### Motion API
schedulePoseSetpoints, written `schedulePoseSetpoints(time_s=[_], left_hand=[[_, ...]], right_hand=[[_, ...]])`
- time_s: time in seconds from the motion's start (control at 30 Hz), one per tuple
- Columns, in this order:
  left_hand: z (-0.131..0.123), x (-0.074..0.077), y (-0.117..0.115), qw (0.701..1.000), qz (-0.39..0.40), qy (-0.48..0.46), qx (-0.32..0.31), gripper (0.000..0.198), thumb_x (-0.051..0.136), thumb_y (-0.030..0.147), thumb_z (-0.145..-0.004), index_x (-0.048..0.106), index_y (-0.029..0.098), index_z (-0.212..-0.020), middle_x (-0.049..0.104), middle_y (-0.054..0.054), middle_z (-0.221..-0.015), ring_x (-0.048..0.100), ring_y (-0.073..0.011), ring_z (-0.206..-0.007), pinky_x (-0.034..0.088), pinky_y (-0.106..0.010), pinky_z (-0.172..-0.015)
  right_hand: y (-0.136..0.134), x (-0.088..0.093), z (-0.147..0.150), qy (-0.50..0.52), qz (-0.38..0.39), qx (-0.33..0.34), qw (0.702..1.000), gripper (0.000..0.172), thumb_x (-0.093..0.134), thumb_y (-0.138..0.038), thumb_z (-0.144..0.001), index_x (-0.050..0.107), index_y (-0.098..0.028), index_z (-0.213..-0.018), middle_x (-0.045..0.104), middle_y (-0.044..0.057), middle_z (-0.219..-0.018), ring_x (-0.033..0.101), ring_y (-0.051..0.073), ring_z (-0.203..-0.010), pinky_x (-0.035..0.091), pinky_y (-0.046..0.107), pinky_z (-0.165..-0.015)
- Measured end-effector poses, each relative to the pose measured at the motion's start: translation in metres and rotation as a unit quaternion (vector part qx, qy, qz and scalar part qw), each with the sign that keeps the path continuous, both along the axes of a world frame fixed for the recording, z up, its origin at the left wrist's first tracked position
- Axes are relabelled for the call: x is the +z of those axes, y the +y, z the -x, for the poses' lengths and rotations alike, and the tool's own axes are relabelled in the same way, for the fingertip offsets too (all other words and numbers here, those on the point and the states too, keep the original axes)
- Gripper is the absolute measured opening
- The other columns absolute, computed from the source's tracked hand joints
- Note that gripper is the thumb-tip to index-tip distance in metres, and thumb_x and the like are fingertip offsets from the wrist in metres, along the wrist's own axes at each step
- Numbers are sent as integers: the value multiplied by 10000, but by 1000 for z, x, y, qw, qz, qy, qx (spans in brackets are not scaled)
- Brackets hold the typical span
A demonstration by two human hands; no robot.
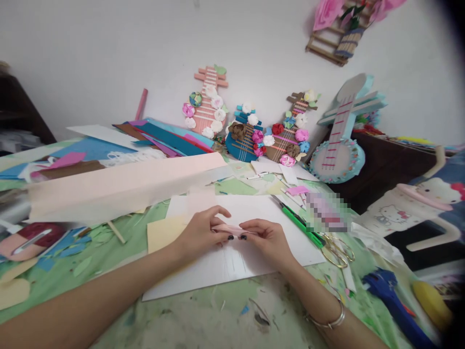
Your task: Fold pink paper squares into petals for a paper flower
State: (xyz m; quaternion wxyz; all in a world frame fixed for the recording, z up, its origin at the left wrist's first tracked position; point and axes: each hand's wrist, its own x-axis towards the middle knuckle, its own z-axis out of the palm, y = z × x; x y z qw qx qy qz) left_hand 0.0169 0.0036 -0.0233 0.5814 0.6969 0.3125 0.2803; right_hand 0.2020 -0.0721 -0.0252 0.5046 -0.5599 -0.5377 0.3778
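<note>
A narrow folded strip of pale pink paper (230, 228) is pinched at both ends. My left hand (200, 231) closes on its left end, while the thumb and fingers of my right hand (268, 240) grip the right end. Both hands are close together above a white board (181, 282). Under my left wrist lies a cream paper sheet (162, 233), and a pale pink paper piece (202, 198) rests at the board's far edge. A green-handled cutter (300, 224) lies along the right side of the board, close to gold-handled scissors (339, 253).
A long pale pink paper roll (119, 182) spans the left. Flower-decorated instrument models (209, 114) lean at the wall, with a light-blue one (339, 155) at right. A blue glue gun (395, 303) and a white cup (394, 215) stand right. Paper scraps (82, 265) litter the green cloth.
</note>
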Motion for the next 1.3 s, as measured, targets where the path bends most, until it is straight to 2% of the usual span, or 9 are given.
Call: schedulePoseSetpoints(time_s=[0.07, 0.13, 0.27, 0.43, 0.57, 0.67, 0.77, 0.9, 1.3], left_hand=[[0, 0, 0, 1000, 5, 2, -14, 158, 601, 153, -678, 629, 147, -834, 680, -7, -632, 633, -141, -548, 499, -229, -541], [0, 0, 2, 1000, -1, 6, -17, 131, 580, 149, -679, 683, 141, -762, 692, -20, -656, 650, -149, -599, 494, -222, -566], [0, 3, 2, 999, -36, 21, 3, 173, 702, 235, -628, 722, 147, -776, 722, -42, -743, 664, -185, -698, 492, -225, -587], [0, 5, 0, 998, 51, -28, 3, 136, 710, 257, -650, 720, 139, -715, 685, -31, -586, 642, -160, -571, 504, -235, -547], [2, 5, 5, 997, 66, -40, 25, 138, 697, 222, -652, 723, 136, -758, 716, -50, -640, 669, -163, -607, 544, -264, -622], [4, 6, 8, 996, 66, -49, 38, 145, 705, 215, -635, 716, 132, -754, 721, -54, -647, 675, -176, -612, 544, -271, -602], [4, 6, 8, 995, 53, -62, 54, 112, 679, 169, -624, 704, 142, -730, 729, -49, -684, 691, -190, -663, 534, -258, -591], [3, 6, 9, 994, 27, -74, 73, 107, 673, 149, -609, 687, 149, -716, 733, -48, -747, 703, -203, -760, 536, -260, -667], [2, 5, 7, 990, -103, -23, 90, 65, 667, 189, -655, 695, 175, -712, 708, -24, -729, 653, -175, -708, 521, -274, -668]], right_hand=[[0, -1, 1, -10, 1, 6, 1000, 178, 730, -253, -652, 722, -202, -823, 748, 38, -806, 713, 217, -783, 577, 322, -749], [0, -3, 1, -16, 2, 10, 1000, 173, 714, -255, -665, 721, -202, -829, 749, 39, -823, 714, 218, -796, 576, 324, -763], [2, -5, 3, -38, 3, 7, 999, 177, 696, -257, -671, 716, -193, -834, 750, 43, -813, 716, 218, -792, 577, 325, -759], [5, -1, 10, -72, -4, 18, 997, 171, 695, -268, -695, 713, -210, -855, 751, 30, -812, 719, 217, -791, 584, 339, -757], [8, 5, 12, -115, -29, 7, 993, 162, 684, -254, -711, 710, -205, -863, 750, 32, -797, 722, 227, -761, 592, 353, -729], [10, 8, 11, -173, -55, 5, 983, 154, 651, -239, -746, 709, -206, -885, 750, 30, -804, 724, 223, -751, 595, 347, -718], [12, 8, 10, -230, -80, -10, 970, 149, 632, -211, -766, 714, -229, -890, 750, 15, -799, 722, 218, -759, 585, 335, -710], [12, 8, 9, -261, -101, -23, 960, 179, 631, -174, -762, 725, -259, -889, 749, -3, -793, 718, 219, -770, 563, 328, -706], [14, 11, 3, -294, -114, -14, 949, 212, 579, -155, -766, 748, -267, -825, 748, -16, -766, 709, 190, -706, 552, 290, -665]])
